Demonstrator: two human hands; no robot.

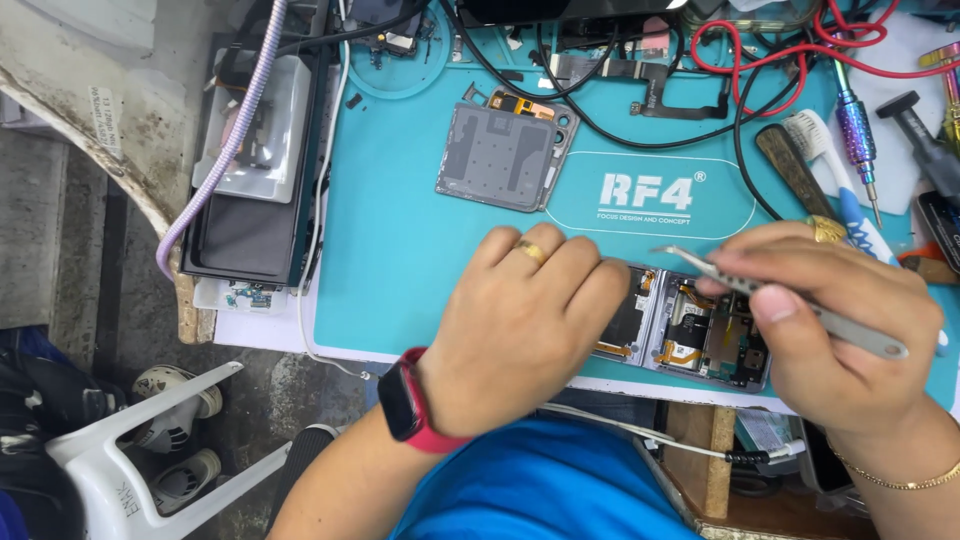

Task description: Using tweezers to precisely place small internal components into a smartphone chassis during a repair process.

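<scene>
Left hand (520, 330): palm down, fingers together and curled over the left half of the opened phone (700, 335), pressing it flat to the mat. Reads as a steadying hold so the device won't slide. Ring on one finger, red watch (405, 400) at the wrist.
Right hand (850, 330): thumb and fingers clamped on metal tweezers (770, 295), pen-style grip. Tips point left and sit above the phone's hinge area; can't tell if they touch anything.
Opened phone: foldable type, back off, lying at the near edge of the teal mat (400, 250), just in front of the person. Boards and orange flex cables exposed in the right half, left half mostly hidden under the hand.
Back cover (505, 150): grey panel, inner side up, parked farther back on the mat, well apart from the phone, prob. to keep it out of the working zone.
Tools: screwdriver (858, 140) w/ iridescent handle and a brush (835, 180) lie to the right, near the tweezer hand.
Cables: red and black leads (760, 70) loop across the mat's far edge.
Left of mat: dark tray (250, 230) w/ clear plastic piece on it; purple braided cable (235, 130) runs over it.
</scene>
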